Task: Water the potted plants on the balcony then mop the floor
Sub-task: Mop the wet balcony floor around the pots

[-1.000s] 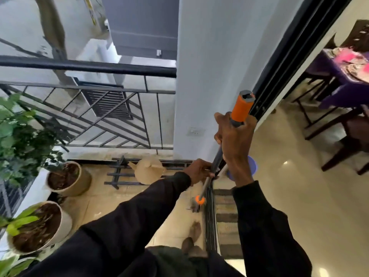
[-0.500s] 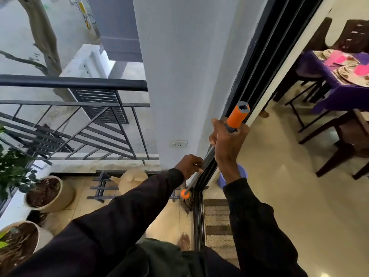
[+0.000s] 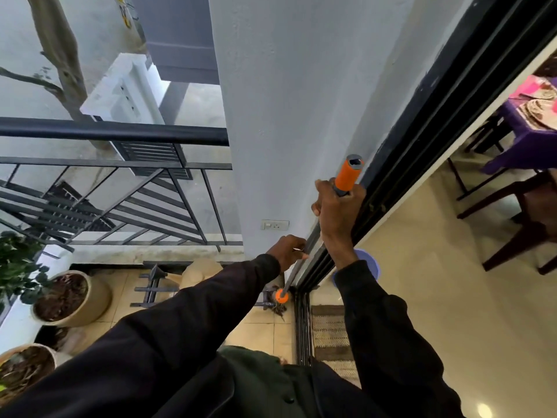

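Observation:
I hold a mop upright by its metal handle (image 3: pixel 301 260). My right hand (image 3: pixel 337 215) grips it just below the orange top grip (image 3: pixel 349 173). My left hand (image 3: pixel 287 251) grips the shaft lower down. The dark mop head (image 3: pixel 278 307), under an orange collar, sits on the beige balcony tiles (image 3: pixel 259 330) beside the sliding door track. Two potted plants stand at the left: one beige pot (image 3: pixel 99 297) and one at the bottom left (image 3: pixel 39 354). A beige watering can (image 3: pixel 199 273) sits on a black metal rack, partly behind my left sleeve.
A black railing (image 3: pixel 114 131) closes the balcony's far side. A white pillar (image 3: pixel 289 116) with a wall socket (image 3: pixel 274 225) is straight ahead. A striped mat (image 3: pixel 328 330) and a blue bucket (image 3: pixel 366 260) lie inside the doorway; dark chairs (image 3: pixel 524 218) and a purple table (image 3: pixel 527 146) stand at the right.
The view has swung up and to the left of the plants. The mop head has moved toward the door track and pillar. Both hands keep their grip.

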Available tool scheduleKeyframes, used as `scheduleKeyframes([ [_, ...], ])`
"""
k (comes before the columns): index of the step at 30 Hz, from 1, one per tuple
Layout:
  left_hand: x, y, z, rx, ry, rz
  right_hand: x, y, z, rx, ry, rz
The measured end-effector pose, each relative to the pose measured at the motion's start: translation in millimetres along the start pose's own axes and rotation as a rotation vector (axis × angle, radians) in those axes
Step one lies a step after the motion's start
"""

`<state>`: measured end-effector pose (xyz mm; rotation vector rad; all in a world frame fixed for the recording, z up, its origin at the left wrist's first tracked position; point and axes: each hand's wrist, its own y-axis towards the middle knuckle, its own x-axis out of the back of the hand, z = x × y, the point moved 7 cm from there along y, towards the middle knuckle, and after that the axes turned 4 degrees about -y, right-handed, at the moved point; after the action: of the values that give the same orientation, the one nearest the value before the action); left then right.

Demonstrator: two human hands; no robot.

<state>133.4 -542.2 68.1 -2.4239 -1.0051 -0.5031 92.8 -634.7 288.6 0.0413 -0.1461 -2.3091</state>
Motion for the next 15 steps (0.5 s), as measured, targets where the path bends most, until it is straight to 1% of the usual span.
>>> scheduleKeyframes([
  [2,11.2,5.8,13.2,-0.009,-0.004,0.001,-18.0,6.0,-13.9,-0.027,-0.037,-0.029],
  [4,26.5,10.5,23.5,-0.017,-0.056,-0.006,-31.4,8.7,-28.9,-0.056,-0.070,-0.073],
  [7,50.2,15.5,34.1,-0.031,-0.105,-0.019,-43.7,9.9,-52.4,-0.097,-0.082,-0.118],
  [9,60.3,20.0,43.5,-0.038,-0.111,0.008,-51.7,12.0,-66.5,-0.142,-0.067,-0.133],
  [11,67.6,21.2,48.5,-0.049,-0.115,0.026,-60.6,15.3,-71.6,-0.150,-0.036,-0.093],
  [15,83.1,24.1,64.5,-0.061,-0.102,0.048,-85.5,23.7,-77.6,-0.100,-0.010,0.004],
])
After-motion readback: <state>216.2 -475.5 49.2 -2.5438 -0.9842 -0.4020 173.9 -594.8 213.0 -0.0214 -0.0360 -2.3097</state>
